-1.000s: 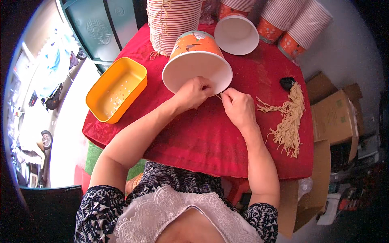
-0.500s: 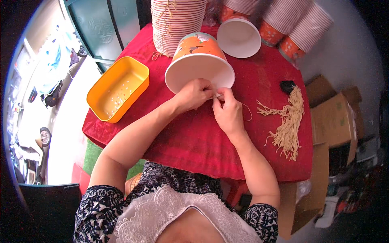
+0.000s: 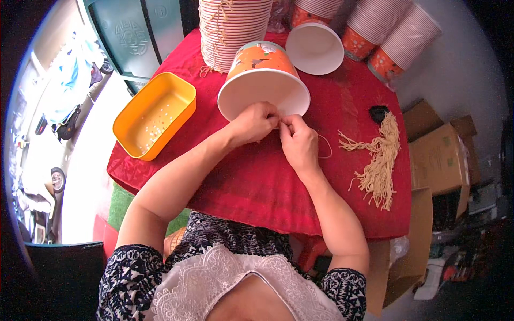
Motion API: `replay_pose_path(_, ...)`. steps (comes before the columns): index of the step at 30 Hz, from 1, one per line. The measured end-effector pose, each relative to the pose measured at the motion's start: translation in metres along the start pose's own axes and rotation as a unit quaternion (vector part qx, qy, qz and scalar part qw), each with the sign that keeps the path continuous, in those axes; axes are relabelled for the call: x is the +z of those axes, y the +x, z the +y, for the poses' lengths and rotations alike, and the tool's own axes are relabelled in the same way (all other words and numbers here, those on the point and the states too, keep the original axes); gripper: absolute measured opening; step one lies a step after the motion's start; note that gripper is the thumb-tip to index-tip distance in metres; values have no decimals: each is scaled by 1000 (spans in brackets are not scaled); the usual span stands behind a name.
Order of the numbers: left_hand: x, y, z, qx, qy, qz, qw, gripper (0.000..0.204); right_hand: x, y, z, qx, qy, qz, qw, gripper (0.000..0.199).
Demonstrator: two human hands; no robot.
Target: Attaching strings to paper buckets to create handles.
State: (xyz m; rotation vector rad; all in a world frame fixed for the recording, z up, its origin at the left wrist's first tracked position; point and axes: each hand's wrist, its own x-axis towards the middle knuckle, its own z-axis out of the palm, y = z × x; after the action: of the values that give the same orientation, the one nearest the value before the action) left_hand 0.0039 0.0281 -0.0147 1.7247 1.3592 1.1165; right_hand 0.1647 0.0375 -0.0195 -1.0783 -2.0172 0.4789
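Note:
An orange patterned paper bucket lies on its side on the red-covered table, its white open mouth facing me. At the lower right of its rim, my left hand and my right hand meet, fingertips pinched together. Between them they grip a thin beige string, whose loose end curves out beside my right hand. The fingers hide the exact spot where the string meets the rim. To the right lies a bundle of beige strings, bound with a black tie at its top.
A yellow tub with small white bits inside stands at left. Behind the bucket rises a tall stack of paper buckets with strings hanging off it. Another bucket and wrapped stacks fill the back right. Cardboard boxes stand beside the table.
My pinched fingers have shifted slightly and drawn closer together at the rim. The bucket and the other things stay in place, apart from a small shift of the whole view.

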Motion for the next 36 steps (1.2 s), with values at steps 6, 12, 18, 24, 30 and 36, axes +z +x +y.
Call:
replay_pose_path(6,-5,-1,0,43,28,-35,998,13,4,2,1,-14,-4,43,999,9)
replay_pose_path(12,-2,-3,-3,60,102,12,993,12,6,3,-1,-10,20,44,999,9)
replay_pose_path(18,3,-2,0,72,117,35,990,8,8,3,5,-28,20,78,996,8)
replay_pose_path(24,1,-5,1,76,83,45,993,12,5,3,2,19,15,34,999,13)
replay_pose_path(30,-2,-8,2,51,87,10,995,16,5,3,3,17,13,34,999,12)
replay_pose_path(36,1,-9,4,72,70,54,993,13,2,1,3,-33,0,46,998,13)
